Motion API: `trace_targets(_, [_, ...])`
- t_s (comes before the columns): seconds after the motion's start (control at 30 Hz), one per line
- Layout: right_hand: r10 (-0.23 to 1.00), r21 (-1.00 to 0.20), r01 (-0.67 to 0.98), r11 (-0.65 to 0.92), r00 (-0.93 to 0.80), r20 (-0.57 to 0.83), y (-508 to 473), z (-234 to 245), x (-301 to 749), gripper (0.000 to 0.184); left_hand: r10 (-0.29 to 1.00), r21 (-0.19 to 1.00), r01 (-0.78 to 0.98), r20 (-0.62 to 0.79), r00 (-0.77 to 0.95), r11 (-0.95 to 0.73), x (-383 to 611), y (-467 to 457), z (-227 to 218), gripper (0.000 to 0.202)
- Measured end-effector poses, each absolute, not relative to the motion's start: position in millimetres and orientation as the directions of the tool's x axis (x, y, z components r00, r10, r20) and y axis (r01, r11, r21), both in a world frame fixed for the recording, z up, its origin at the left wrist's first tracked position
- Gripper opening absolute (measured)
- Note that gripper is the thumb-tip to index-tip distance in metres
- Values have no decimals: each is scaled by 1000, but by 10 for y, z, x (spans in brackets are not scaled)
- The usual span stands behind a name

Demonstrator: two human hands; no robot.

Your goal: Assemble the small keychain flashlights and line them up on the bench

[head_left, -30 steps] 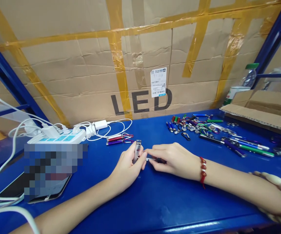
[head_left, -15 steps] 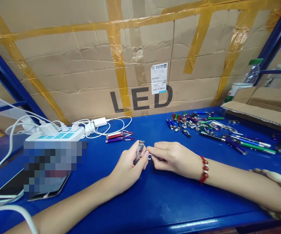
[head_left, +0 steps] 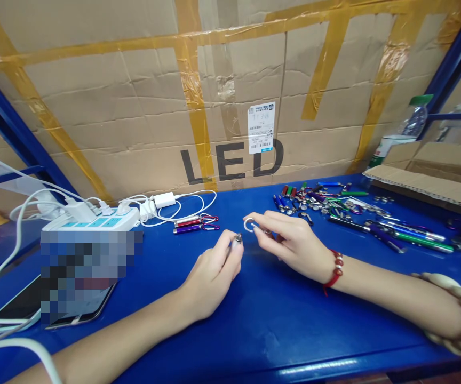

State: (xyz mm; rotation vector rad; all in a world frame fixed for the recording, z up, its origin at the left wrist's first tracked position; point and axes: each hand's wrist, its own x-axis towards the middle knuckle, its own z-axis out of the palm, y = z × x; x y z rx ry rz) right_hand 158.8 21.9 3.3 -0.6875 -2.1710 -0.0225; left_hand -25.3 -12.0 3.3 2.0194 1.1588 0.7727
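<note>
My left hand [head_left: 214, 274] is closed around a small silver tube-shaped piece, perhaps a mini flashlight body [head_left: 236, 242]; only its dark-tipped end shows above the fingers. Across a short gap, my right hand [head_left: 288, 234] pinches a silver carabiner clip [head_left: 248, 224], whose curved end sticks out past the fingertips toward the left hand. Fingers hide the rest of the clip. Beyond the left hand, a red mini flashlight [head_left: 188, 222] and a purple one [head_left: 188, 230], each with a carabiner, lie side by side on the blue tabletop [head_left: 270, 320].
Small flashlight parts and clips [head_left: 318, 200] are piled behind my right hand, with longer pens [head_left: 418, 242] beside them. An open cardboard box [head_left: 426, 181] and a bottle [head_left: 410, 122] stand far right. At left are a power strip [head_left: 126, 221], white cables and phones [head_left: 14, 306].
My hands have moved apart. The right hand has lifted away up and to the right with the clip, and the silver piece has turned within the left hand.
</note>
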Motion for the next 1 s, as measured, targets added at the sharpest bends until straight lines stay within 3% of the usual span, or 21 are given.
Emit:
trace_targets(0.13, [457,-224,458,860,-498,737,173,21,1551,27,862,716,544,161,481,-438,-243,-141,61,15])
trace_targets(0.47, [415,-186,428,885,-540,732,152,-16,1519,29,858,670,579,179,481,-464,-237,-131,28,15])
trace_targets(0.9, [450,-221,433,874,-551,703,147,-21,1508,31,896,739,551,160,415,-387,-244,-111,14,22])
trace_targets(1.0, [489,-230,461,857,-585,647,170,8,1528,31,912,708,598,166,374,-374,-248,-108,17,24])
